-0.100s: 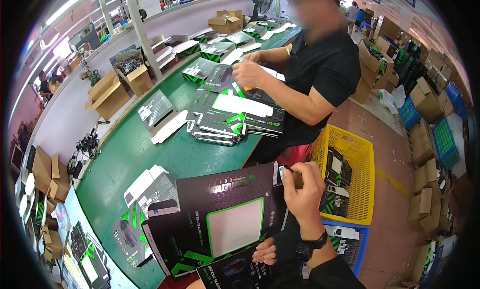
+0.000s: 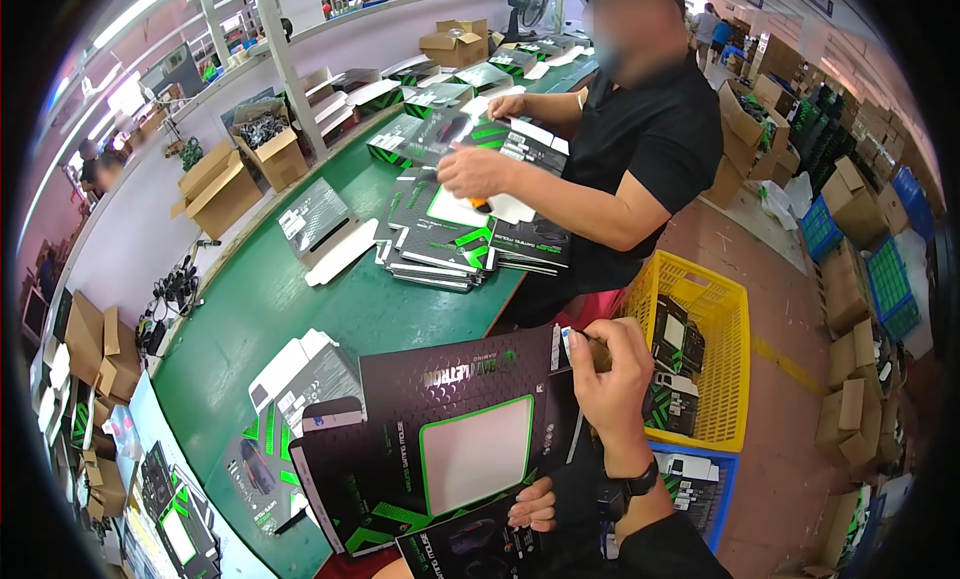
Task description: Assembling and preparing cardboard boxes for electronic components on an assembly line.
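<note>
Hands (image 2: 612,384) (image 2: 533,506), two; black carton (image 2: 460,399), one

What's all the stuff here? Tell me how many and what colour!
unfolded box: one, black and green, in the hands
table: one, green, centre left
box pile: one, black and green, on the table
loose boxes: several, black and green, on the table
co-worker: one, black shirt, beside the table
fan: one, black, top
cardboard boxes: many, brown, both sides
cables: many, black, table's left edge
basket: one, yellow, right
crate: one, blue, below the basket
watch: one, black, right wrist
left hand: one, bare, low on the unfolded box
right hand: one, bare, at its upper right corner
</note>
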A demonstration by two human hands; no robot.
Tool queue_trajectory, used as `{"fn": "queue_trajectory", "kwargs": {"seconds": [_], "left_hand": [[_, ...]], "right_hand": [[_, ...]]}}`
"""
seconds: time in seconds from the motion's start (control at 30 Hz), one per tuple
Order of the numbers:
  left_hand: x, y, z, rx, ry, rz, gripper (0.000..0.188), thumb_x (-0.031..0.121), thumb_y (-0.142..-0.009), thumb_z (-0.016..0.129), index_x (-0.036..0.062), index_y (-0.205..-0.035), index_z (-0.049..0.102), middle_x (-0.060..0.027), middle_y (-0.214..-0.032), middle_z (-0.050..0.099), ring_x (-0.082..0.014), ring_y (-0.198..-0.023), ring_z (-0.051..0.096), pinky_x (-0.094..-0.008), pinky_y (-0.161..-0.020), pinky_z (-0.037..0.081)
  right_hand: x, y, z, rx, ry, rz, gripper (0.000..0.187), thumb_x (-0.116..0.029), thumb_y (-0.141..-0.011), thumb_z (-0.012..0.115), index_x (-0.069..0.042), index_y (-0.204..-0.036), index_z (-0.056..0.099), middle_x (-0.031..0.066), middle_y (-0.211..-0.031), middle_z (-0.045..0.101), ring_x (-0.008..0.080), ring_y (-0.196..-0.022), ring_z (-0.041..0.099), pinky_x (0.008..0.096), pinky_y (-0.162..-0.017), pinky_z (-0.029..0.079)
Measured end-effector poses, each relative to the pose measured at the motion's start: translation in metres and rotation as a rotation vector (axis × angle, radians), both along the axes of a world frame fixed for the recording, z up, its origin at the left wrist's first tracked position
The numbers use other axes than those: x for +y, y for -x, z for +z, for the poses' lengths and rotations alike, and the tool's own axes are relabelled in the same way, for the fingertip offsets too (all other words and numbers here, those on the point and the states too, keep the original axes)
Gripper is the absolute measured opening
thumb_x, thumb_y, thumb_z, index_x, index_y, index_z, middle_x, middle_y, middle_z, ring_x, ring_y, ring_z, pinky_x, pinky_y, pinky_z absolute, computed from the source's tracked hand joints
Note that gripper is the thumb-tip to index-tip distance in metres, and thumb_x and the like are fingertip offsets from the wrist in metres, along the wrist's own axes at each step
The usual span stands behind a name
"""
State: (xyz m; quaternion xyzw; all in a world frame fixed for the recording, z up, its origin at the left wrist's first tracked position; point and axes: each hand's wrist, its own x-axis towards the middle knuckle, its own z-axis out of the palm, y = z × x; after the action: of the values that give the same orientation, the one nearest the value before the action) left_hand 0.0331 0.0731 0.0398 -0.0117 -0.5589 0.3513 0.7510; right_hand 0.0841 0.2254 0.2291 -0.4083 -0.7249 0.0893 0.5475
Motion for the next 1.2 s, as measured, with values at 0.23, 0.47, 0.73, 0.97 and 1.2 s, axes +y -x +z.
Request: {"fn": "queue_trajectory", "kwargs": {"seconds": [0.23,0.47,0.73,0.97,1.2], "left_hand": [[0.001,-0.001,0.002,-0.011,-0.021,-0.007,0.008,0.010,-0.105,0.053,0.0060,-0.112,0.052,-0.0078,-0.100,0.062,-0.0207,-0.089,0.067,-0.0369,-0.093,0.043],[0.009,0.002,0.004,0.005,-0.056,-0.005,0.006,0.010,-0.107,0.048,0.0066,-0.110,0.052,-0.0077,-0.099,0.061,-0.0198,-0.087,0.066,-0.0352,-0.090,0.042],[-0.004,0.024,0.026,0.123,0.136,0.108,0.012,0.011,-0.108,0.043,0.0107,-0.101,0.053,0.0004,-0.089,0.061,-0.0096,-0.077,0.061,-0.0297,-0.087,0.040],[-0.001,0.026,0.034,0.173,0.210,0.067,0.008,0.009,-0.107,0.047,0.0093,-0.102,0.053,-0.0006,-0.088,0.062,-0.0121,-0.074,0.063,-0.0302,-0.086,0.041],[0.004,0.024,0.025,0.144,0.085,0.126,0.011,0.014,-0.109,0.044,0.0125,-0.102,0.053,0.0030,-0.088,0.062,-0.0077,-0.078,0.062,-0.0287,-0.087,0.040]], "right_hand": [[-0.002,-0.004,0.007,-0.031,-0.031,0.166,0.022,-0.014,-0.079,0.085,-0.006,-0.085,0.066,0.0065,-0.080,0.058,0.0189,-0.057,0.058,0.0327,-0.051,0.045],[-0.008,-0.008,0.002,-0.063,-0.164,0.128,0.024,-0.011,-0.078,0.087,-0.006,-0.083,0.064,0.0058,-0.078,0.058,0.0170,-0.057,0.057,0.0311,-0.050,0.045],[-0.008,-0.033,-0.011,0.095,0.144,0.062,0.017,-0.009,-0.088,0.079,-0.001,-0.086,0.064,0.0062,-0.077,0.056,0.0166,-0.062,0.054,0.0297,-0.056,0.042],[-0.027,-0.017,-0.036,0.036,0.317,0.118,0.014,-0.010,-0.092,0.075,-0.001,-0.086,0.066,0.0085,-0.077,0.060,0.0222,-0.067,0.062,0.0342,-0.062,0.048],[-0.030,-0.010,-0.043,-0.010,0.341,0.090,0.014,-0.011,-0.091,0.075,-0.003,-0.086,0.066,0.0096,-0.078,0.061,0.0253,-0.069,0.064,0.0357,-0.063,0.049]]}}
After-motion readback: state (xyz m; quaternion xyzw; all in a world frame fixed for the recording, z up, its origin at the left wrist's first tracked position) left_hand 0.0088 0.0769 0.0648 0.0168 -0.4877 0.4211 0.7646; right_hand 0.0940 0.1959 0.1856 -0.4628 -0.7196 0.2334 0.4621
